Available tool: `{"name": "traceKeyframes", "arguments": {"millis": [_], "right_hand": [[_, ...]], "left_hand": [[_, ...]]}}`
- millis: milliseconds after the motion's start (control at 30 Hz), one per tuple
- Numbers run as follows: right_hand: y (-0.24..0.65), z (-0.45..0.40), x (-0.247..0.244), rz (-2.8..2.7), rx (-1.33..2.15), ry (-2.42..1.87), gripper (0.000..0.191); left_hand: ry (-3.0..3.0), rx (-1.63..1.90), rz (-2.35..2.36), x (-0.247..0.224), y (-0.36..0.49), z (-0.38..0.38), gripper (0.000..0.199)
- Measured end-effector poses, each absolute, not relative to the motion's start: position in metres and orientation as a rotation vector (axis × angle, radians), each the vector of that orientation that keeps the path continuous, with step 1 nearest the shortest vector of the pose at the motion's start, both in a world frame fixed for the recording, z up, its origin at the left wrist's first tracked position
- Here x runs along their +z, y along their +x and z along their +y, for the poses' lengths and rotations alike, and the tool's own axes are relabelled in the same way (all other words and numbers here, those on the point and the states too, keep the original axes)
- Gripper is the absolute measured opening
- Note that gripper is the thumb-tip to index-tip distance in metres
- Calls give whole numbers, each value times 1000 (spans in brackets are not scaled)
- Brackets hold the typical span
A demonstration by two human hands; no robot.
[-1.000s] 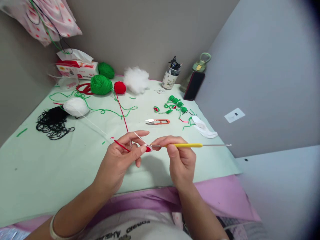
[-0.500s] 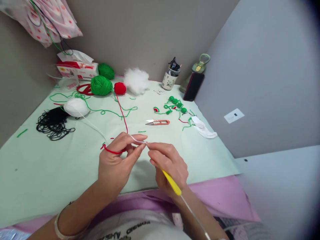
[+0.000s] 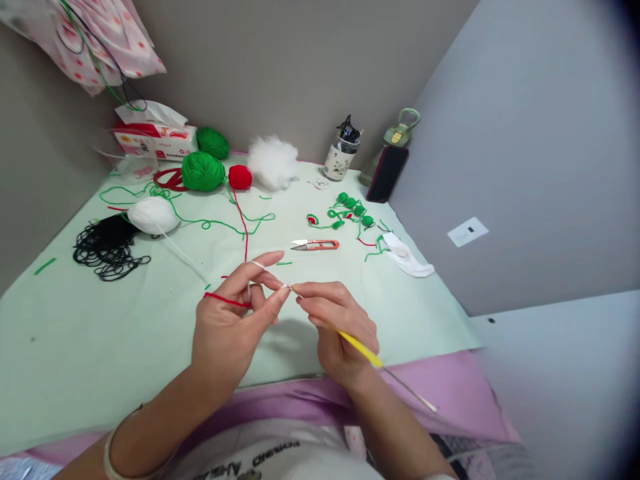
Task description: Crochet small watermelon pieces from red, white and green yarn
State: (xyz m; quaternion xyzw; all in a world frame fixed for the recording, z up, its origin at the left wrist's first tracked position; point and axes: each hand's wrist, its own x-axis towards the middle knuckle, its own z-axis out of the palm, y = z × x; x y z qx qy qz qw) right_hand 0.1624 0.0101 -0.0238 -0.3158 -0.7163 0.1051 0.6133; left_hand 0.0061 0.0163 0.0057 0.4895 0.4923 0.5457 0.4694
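Between the thumb and a finger of my left hand a small bit of white yarn work is pinched. White yarn loops over my raised index finger, and a strand of red yarn crosses the back of this hand. My right hand grips a crochet hook with a yellow handle, its tip meeting the white yarn at my left fingertips. The white yarn ball lies to the left, and the red yarn ball sits farther back.
Orange thread snips lie beyond my hands. Green crocheted pieces and a white strip are at the right. Black yarn, green yarn balls, white stuffing, a pen jar and a phone stand farther out.
My left index finger has lifted away from the work. The crochet hook has swung, its rear end moving up and to the right, as my right hand turned slightly.
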Motion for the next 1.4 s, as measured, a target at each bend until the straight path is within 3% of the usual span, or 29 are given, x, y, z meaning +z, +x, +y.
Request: {"name": "traceKeyframes", "arguments": {"millis": [67,167,367,600,867,1000,1267,1400], "right_hand": [[163,11,-23,-1608,334,-748,24],[162,11,-22,-1557,414,-782,22],[161,9,-23,-1676,168,-768,26],[154,16,-17,-1335,660,-748,21],[153,9,-36,-1688,-78,-883,45],[161,10,-25,-1657,201,-778,44],[173,6,-3,-1242,849,-791,19],[171,10,-7,-1187,987,-749,17]], "left_hand": [[1101,1281,1149,7,6,19,42],[1097,1306,1172,9,7,20,42],[1104,1266,1175,6,8,21,40],[1077,1300,1140,4,8,22,38],[702,1094,828,6,9,21,41],[637,1026,809,12,4,24,44],[1111,1133,1045,11,-6,25,29],[1087,1026,978,7,-2,23,29]]}}
